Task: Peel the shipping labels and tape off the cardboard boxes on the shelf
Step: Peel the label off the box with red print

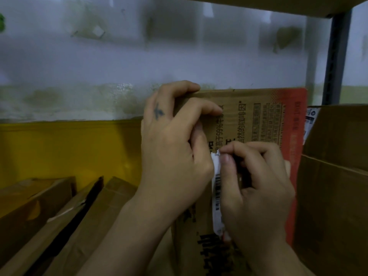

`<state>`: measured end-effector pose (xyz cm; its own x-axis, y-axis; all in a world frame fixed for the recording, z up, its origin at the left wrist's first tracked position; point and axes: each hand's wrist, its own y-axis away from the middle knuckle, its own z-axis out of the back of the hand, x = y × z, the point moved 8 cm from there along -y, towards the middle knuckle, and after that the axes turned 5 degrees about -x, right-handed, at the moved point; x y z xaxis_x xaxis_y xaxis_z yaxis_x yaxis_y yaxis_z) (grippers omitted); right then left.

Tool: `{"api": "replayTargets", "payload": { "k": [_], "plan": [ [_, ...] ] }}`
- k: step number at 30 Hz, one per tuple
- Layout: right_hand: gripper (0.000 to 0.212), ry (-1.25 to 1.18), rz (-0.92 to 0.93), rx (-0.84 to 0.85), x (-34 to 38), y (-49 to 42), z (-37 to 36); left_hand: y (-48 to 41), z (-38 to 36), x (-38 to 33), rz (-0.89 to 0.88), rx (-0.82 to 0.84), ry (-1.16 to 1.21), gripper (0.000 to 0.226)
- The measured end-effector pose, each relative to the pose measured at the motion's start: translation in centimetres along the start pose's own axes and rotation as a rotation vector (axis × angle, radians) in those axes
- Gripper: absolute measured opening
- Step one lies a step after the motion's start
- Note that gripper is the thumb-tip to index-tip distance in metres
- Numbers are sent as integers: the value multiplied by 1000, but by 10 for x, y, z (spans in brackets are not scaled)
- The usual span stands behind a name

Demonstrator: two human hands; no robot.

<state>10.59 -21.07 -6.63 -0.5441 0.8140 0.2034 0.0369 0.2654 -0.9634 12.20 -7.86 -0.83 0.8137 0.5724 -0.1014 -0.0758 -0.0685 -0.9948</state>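
Observation:
A flattened brown cardboard box (258,116) with black printed text and a red right edge stands upright on the shelf. A white shipping label (216,188) with a barcode runs down its face, its top end lifted and crumpled. My left hand (171,148) grips the box's upper left corner, fingers curled over the top edge. My right hand (256,188) pinches the label's lifted top end between thumb and fingers. The label's right part is hidden behind my right hand.
Several flattened brown boxes (59,216) lean at the lower left before a yellow panel (69,148). Another open brown box (334,196) stands at the right, with a labelled one (311,120) behind it. A dark shelf post (336,56) rises at the upper right.

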Motion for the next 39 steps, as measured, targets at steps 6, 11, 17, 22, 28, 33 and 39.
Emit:
{"api": "replayTargets", "payload": {
  "k": [6,11,17,22,28,33,39],
  "plan": [
    [9,-64,-14,32,-3,7,-1,0,0,2,4,11,-8,27],
    [19,-56,-15,17,-2,7,0,-1,0,1,-2,-3,-9,27],
    [11,-7,11,-25,-1,2,-2,0,0,1,6,-3,-6,28],
    [9,15,17,-34,-4,5,-4,0,-1,2,4,3,-2,28],
    [15,-59,7,-9,-4,14,-2,1,0,3,-1,1,9,27],
    [28,-106,22,-7,0,13,2,1,0,3,-1,3,-2,27],
    [24,-15,73,32,7,11,-1,2,0,4,-2,14,8,25]
  ]
}}
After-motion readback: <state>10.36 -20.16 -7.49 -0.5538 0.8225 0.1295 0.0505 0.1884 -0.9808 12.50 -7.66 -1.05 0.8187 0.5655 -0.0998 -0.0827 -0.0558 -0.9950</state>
